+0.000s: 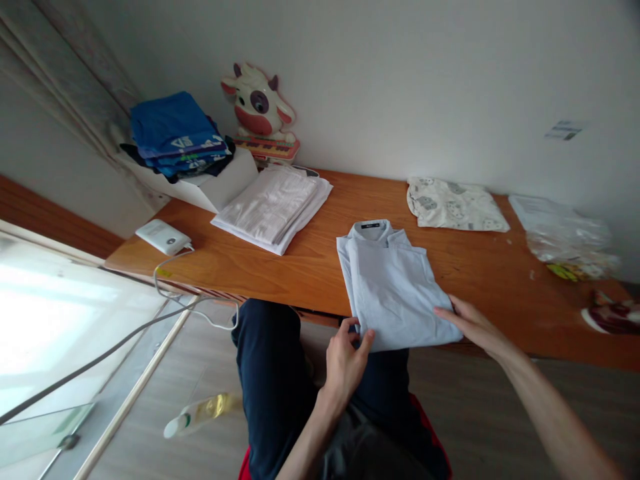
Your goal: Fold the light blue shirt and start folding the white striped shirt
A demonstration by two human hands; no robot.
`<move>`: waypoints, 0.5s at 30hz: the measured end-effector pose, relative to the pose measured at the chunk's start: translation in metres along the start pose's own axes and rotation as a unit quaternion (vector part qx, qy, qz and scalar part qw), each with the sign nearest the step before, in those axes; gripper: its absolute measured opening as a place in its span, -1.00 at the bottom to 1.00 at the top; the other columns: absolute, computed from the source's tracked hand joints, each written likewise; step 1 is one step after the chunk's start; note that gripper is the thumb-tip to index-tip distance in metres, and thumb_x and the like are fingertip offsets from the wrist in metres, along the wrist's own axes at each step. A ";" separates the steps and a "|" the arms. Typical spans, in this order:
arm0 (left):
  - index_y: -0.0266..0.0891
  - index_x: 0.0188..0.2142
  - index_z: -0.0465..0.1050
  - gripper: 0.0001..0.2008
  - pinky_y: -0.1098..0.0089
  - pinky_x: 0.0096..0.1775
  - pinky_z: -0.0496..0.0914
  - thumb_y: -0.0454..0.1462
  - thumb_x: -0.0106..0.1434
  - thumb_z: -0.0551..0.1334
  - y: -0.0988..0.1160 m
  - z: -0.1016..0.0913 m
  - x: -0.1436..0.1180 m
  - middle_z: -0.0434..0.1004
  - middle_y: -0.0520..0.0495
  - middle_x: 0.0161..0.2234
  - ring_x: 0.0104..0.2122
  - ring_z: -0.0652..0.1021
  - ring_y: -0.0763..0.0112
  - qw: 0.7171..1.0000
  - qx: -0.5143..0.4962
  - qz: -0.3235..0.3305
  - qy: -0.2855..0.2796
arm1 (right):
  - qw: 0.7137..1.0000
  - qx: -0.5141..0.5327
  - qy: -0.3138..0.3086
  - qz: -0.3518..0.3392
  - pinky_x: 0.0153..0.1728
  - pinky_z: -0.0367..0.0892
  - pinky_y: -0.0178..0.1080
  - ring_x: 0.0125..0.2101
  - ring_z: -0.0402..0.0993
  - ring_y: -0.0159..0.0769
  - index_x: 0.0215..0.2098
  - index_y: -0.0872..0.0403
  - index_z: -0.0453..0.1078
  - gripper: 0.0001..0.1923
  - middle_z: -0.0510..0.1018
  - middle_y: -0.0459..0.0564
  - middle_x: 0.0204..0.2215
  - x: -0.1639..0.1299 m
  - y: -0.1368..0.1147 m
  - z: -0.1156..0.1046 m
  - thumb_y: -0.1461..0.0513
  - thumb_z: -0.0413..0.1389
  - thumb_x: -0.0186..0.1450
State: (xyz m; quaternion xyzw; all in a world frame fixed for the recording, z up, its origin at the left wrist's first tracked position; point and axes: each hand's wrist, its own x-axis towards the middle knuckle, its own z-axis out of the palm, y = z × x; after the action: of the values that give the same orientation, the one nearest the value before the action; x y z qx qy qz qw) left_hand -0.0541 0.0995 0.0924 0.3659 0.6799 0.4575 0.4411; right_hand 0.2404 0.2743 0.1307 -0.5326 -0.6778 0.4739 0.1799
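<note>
In the head view, a folded pale-blue shirt [395, 290], its collar [359, 233] dark-labelled, overhangs the front edge of the table [310, 273]; left hand [347, 357] and right hand [473, 325] pinch its near corners. By the right edge, a clear bag [570, 237] holds something indistinct; below, a bottle [197, 413] holds yellow liquid [218, 404].

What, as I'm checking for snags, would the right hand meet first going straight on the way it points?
The pale shirt, which the right hand is touching; it might slide over or push the fabric; depth is unclear.
</note>
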 end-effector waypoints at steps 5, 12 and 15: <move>-0.12 0.02 0.46 -0.65 0.38 -0.38 0.13 0.05 0.46 0.26 0.008 -0.004 0.008 0.55 0.09 -0.50 -0.46 0.50 0.31 0.990 0.136 0.030 -0.030 | 0.993 0.105 -0.027 0.052 0.37 0.38 0.13 0.33 0.45 0.16 0.31 -0.14 0.47 -0.33 0.55 0.00 0.32 0.017 -0.013 0.006 -0.11 0.37 0.30; -0.13 -0.28 0.35 -0.75 0.39 -0.39 0.09 -0.06 0.49 0.22 0.007 -0.006 0.008 0.47 0.10 -0.49 -0.48 0.42 0.41 0.990 0.122 0.059 -0.048 | 0.986 0.163 -0.005 0.045 0.48 0.20 0.12 0.50 0.16 0.12 0.50 -0.23 0.18 -0.07 0.27 -0.07 0.51 0.021 0.019 0.017 -0.03 0.41 0.25; -0.13 -0.22 0.40 -0.75 0.38 -0.40 0.08 -0.03 0.50 0.22 0.013 -0.007 0.010 0.46 0.10 -0.50 -0.50 0.42 0.40 0.989 0.128 0.067 -0.044 | 0.984 0.168 -0.024 0.054 0.50 0.14 0.11 0.52 0.09 0.07 0.55 -0.26 0.07 0.03 0.17 -0.09 0.56 0.022 0.021 0.016 0.02 0.43 0.23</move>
State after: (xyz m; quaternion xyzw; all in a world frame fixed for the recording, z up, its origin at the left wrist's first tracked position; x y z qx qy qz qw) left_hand -0.0630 0.1107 0.1037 0.4837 0.6866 0.3791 0.3885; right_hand 0.2316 0.2864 0.0997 -0.5189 -0.5633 0.6024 0.2249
